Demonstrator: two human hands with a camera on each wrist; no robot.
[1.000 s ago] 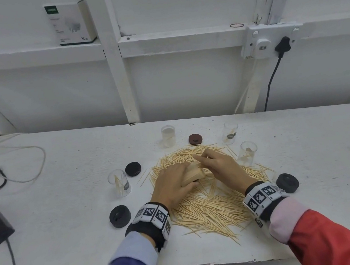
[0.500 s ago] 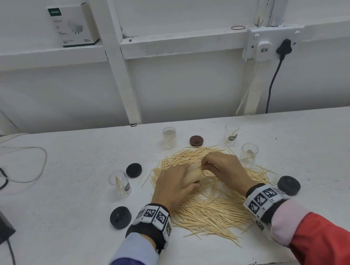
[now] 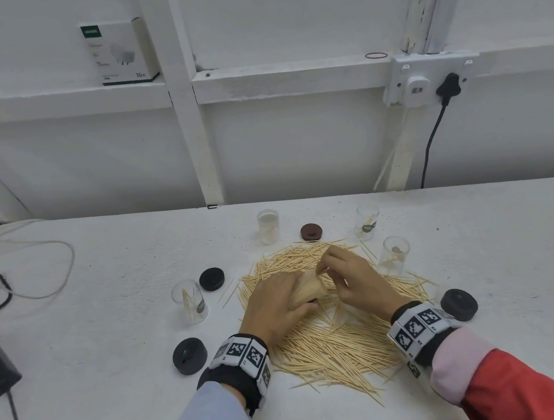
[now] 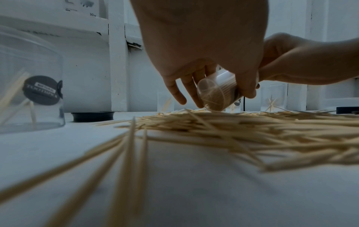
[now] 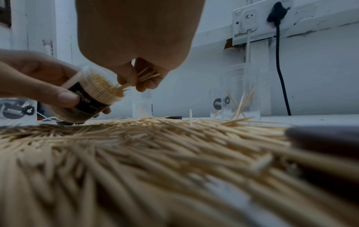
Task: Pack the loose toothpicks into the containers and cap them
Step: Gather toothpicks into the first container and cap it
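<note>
Both our hands are busy, the left hand [image 3: 275,308] gripping the tilted, nearly full container [image 5: 93,98] while the right hand [image 3: 353,279] pinches a few toothpicks [image 5: 146,76] at its mouth, where forcing them could spill sticks onto the pile [image 3: 327,348] beneath.

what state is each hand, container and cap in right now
left hand: grips the held container
held container: tilted, uncapped, packed nearly full
right hand: pinches a small bunch of toothpicks at the container's mouth
loose toothpicks: spread in a pile on the table
four other containers: upright, uncapped, a few toothpicks or none inside
black caps: off, lying on the table
brown cap: off, lying on the table
</note>
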